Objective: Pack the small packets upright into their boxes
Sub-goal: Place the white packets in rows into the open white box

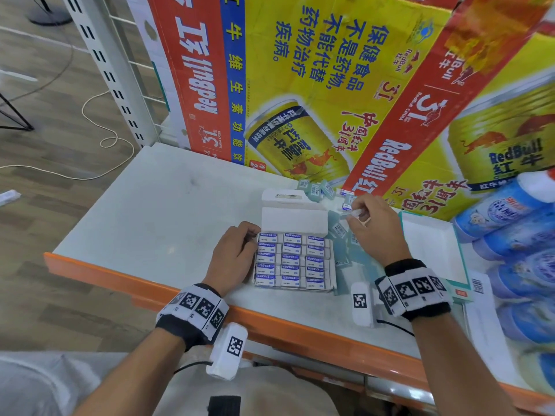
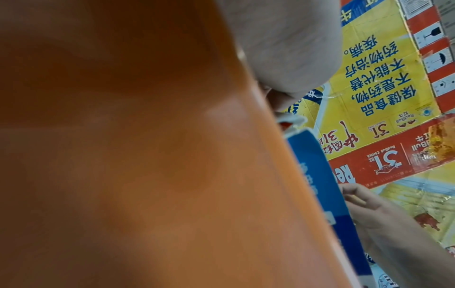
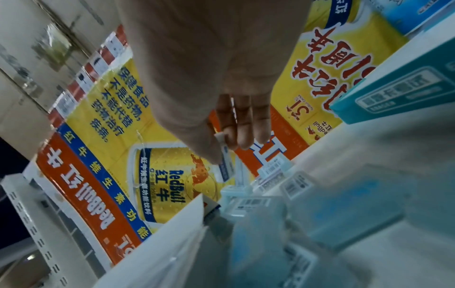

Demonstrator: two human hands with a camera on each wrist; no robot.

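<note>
An open white box lies on the shelf, its lid flap up, filled with rows of blue-and-white eraser packets. My left hand rests against the box's left side with fingers curled at its edge. My right hand hovers behind and right of the box and pinches one small eraser packet between thumb and fingers; in the right wrist view that eraser packet hangs below the fingertips. Loose pale-blue packets lie scattered to the right of the box.
Large Red Bull cartons stand at the back of the white shelf. A teal-edged open box sits at right, with blue bottles beyond. The shelf has an orange front lip.
</note>
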